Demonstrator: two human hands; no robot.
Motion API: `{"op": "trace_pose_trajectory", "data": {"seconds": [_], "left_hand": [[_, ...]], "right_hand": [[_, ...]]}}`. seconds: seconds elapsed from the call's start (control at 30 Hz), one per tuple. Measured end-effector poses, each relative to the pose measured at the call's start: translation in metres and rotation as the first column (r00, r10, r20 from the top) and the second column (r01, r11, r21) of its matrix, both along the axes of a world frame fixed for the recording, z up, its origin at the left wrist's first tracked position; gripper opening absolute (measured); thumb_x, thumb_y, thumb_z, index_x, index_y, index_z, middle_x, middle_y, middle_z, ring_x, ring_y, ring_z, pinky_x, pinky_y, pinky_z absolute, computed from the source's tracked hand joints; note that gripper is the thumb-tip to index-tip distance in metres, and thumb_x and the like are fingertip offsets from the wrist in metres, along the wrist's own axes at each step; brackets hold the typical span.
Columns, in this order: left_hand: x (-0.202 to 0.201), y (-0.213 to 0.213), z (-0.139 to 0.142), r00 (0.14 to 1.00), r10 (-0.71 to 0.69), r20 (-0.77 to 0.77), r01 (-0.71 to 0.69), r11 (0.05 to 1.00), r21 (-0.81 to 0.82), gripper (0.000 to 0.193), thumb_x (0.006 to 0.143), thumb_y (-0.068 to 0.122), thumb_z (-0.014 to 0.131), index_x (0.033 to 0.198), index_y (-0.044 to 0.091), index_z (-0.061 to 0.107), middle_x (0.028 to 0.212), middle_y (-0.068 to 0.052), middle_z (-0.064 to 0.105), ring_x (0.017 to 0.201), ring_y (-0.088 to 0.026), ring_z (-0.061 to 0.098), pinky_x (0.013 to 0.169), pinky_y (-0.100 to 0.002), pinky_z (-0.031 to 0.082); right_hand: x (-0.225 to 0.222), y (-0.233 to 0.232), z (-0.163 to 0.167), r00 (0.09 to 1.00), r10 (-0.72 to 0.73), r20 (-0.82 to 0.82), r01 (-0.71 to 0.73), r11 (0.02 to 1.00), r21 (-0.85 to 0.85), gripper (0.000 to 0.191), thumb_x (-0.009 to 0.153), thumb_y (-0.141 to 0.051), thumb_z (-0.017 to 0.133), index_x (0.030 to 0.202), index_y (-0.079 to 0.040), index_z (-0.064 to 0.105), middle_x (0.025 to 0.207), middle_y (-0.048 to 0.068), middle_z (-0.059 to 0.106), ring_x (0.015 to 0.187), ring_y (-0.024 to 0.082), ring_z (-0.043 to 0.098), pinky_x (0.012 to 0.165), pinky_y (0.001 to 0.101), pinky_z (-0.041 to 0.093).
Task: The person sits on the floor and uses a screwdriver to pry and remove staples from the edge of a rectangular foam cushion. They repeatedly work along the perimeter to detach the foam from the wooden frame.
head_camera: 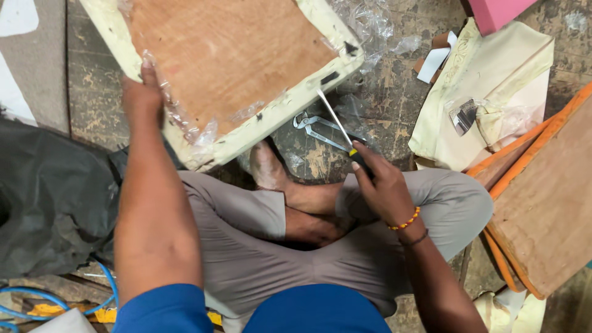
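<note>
Matt plywood seat board, crinkled glossy plastic film, shiny metal pincers.

No packages, labels, signs or screens show anywhere in this view.

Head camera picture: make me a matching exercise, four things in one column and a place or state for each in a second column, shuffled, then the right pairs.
Things:
1. Screwdriver
2. Pincers
3. Seat board
4. Hose

Places or states:
A. Lying on the floor under the screwdriver's shaft
B. Blue, on the floor at lower left
C. In the right hand, tip at the board's edge
D. Tilted up, its edge gripped by the left hand

Pairs: 1-C, 2-A, 3-D, 4-B
</note>
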State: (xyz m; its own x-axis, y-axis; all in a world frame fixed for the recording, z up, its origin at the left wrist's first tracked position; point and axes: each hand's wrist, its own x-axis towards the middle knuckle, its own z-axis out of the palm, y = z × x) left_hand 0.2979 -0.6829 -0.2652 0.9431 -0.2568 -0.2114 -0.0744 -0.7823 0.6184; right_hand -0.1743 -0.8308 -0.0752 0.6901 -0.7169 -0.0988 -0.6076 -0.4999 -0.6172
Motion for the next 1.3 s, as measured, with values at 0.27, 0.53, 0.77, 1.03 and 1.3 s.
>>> {"op": "trace_pose_trajectory", "data": {"seconds": [0.27, 0.53, 0.77, 1.03, 1.3], "left_hand": [[0.043, 0.001, -0.009, 0.999, -0.030, -0.012, 0.031, 0.992, 0.121, 0.070, 0.103, 0.064, 0.055, 0.128, -0.002, 0.054, 0.126, -0.031, 0.063, 0.119, -0.050, 0.058, 0.099, -0.053, 0.045], [0.048, -0.007, -0.016, 0.998, 0.039, -0.051, -0.029, 0.984, 0.178, 0.073, 0.103, 0.066, 0.057, 0.129, -0.002, 0.054, 0.127, -0.031, 0.063, 0.121, -0.049, 0.058, 0.102, -0.051, 0.045], [0.015, -0.062, 0.049, 0.991, -0.091, -0.099, 0.122, 0.918, 0.377, 0.090, 0.096, 0.054, 0.060, 0.158, -0.001, 0.025, 0.167, -0.024, 0.020, 0.154, -0.040, 0.020, 0.121, -0.055, 0.021], [-0.155, -0.166, 0.081, 0.673, -0.722, -0.163, 0.734, 0.624, 0.269, 0.114, 0.080, 0.072, 0.072, 0.154, -0.002, 0.028, 0.166, -0.031, 0.010, 0.153, -0.053, 0.008, 0.118, -0.064, 0.017], [-0.198, -0.166, 0.075, 0.744, -0.652, -0.144, 0.663, 0.694, 0.280, 0.146, 0.059, 0.090, 0.071, 0.159, -0.004, 0.020, 0.167, -0.027, 0.000, 0.154, -0.048, -0.001, 0.123, -0.065, 0.007]], "right_hand": [[0.032, -0.019, -0.020, 0.985, 0.151, -0.086, -0.158, 0.984, -0.079, 0.045, 0.095, -0.012, 0.067, 0.139, -0.016, 0.061, 0.093, 0.013, 0.068, 0.078, 0.035, 0.067, 0.072, 0.0445, 0.055], [0.020, -0.013, -0.006, 0.985, 0.136, -0.105, -0.138, 0.990, -0.018, 0.044, 0.093, -0.012, 0.068, 0.137, -0.014, 0.063, 0.090, 0.014, 0.068, 0.077, 0.034, 0.067, 0.069, 0.0439, 0.055], [0.028, -0.032, -0.012, 0.988, 0.067, -0.141, -0.076, 0.995, -0.057, 0.041, 0.095, -0.011, 0.069, 0.136, -0.010, 0.064, 0.088, 0.015, 0.068, 0.076, 0.034, 0.067, 0.070, 0.0438, 0.054], [0.028, -0.023, -0.026, 0.993, 0.079, -0.083, -0.083, 0.995, -0.053, 0.045, 0.094, -0.009, 0.066, 0.139, -0.010, 0.059, 0.094, 0.016, 0.070, 0.077, 0.034, 0.068, 0.070, 0.0439, 0.055], [0.048, 0.019, -0.051, 0.978, -0.028, -0.207, 0.007, 0.995, -0.100, 0.056, 0.090, -0.009, 0.066, 0.144, -0.007, 0.054, 0.089, 0.021, 0.066, 0.074, 0.041, 0.066, 0.067, 0.0494, 0.056]]}}
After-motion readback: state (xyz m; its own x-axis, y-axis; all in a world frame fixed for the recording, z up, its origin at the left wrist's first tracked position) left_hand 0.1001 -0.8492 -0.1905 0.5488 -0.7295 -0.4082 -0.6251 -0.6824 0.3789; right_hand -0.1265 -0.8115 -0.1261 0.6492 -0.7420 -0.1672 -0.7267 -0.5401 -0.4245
